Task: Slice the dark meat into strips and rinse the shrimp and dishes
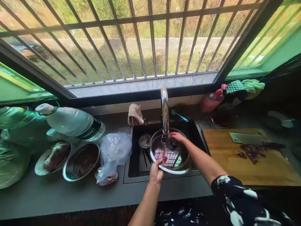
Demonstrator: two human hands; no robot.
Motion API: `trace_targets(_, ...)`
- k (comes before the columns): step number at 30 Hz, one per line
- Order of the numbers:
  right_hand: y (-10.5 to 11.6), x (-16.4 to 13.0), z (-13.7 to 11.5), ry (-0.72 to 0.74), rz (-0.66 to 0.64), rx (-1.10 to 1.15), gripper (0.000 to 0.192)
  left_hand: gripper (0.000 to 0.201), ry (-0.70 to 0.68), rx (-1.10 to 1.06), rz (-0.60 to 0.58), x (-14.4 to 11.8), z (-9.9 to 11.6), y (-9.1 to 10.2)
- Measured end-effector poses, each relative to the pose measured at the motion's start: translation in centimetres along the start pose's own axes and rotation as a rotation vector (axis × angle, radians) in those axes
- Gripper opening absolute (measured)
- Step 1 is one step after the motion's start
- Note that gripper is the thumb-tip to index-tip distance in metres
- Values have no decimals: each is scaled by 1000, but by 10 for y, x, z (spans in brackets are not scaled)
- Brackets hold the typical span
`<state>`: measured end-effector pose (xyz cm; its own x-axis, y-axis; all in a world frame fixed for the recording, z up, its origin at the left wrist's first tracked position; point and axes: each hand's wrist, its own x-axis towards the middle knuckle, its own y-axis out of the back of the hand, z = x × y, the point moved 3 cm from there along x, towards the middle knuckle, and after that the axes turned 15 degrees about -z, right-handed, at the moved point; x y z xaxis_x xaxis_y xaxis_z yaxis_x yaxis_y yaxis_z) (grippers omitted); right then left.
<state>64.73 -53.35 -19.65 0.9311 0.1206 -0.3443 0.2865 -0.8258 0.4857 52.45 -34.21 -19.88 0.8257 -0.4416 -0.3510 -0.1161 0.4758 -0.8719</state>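
In the sink [139,169], a round basin [177,171] with a shiny rim is under the chrome faucet [166,113]; its surface mirrors the window bars. My left hand [157,171] is closed on the near left rim, thumb over the edge. A small pinkish patch by that thumb could be food or a reflection. My right hand [179,137] is over the far right part of the basin, fingers stretched towards the faucet's spout. Its lower fingers are hard to make out, and I cannot tell whether they touch the basin.
A small bowl [145,141] sits in the sink's left part. Left are a plastic bag [116,147], metal bowl [68,175], dish of meat [56,157] and large bottle [70,121]. Right, a cleaver [245,138] and chopped dark pieces [252,152] lie on a cutting board [223,163].
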Motion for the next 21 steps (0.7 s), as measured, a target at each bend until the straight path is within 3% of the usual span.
trace_targets(4,-2,-32,21,45,42,-74,29,42,32,-80,73,7,-8,6)
trace_targets(10,-49,-88,40,89,194,-193,42,53,-9,-92,123,16,-14,12)
trace_targets(13,-46,-79,40,92,276,-310,44,61,-7,-94,88,12,-14,16)
trace_targets(17,-22,-46,31,62,226,-327,37,62,-36,-86,45,4,-11,17)
trace_targets(19,-26,-46,24,65,220,-322,37,61,-45,-83,56,3,-10,16)
trace_targets(21,-44,-61,15,70,227,-334,39,59,-59,-86,82,5,-11,13)
